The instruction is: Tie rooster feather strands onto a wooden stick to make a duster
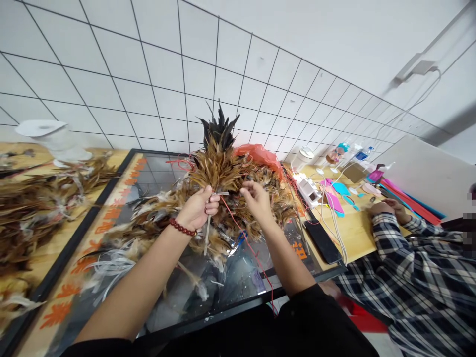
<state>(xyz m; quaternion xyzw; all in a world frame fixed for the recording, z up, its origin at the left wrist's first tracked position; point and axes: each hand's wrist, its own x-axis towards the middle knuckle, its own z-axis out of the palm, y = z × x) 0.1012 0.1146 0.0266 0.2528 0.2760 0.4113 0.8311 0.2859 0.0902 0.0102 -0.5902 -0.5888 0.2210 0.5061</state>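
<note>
My left hand, with a red bead bracelet at the wrist, is closed around the stick of a feather duster. Brown feathers fan out above my fist, with black ones at the top, and the pale stick pokes out below. A thin red cord runs from beside my left fingers down to the table's front edge. Just right of the duster is my right hand, fingers curled and pinched together; whatever they hold, if anything, is too small to make out. Loose brown feathers are heaped under and around both hands.
A black-framed glass panel lies beneath the feathers. More feathers cover the left table. To the right are a black phone, white cables, a power strip and a person in a plaid shirt. A wire grid stands behind.
</note>
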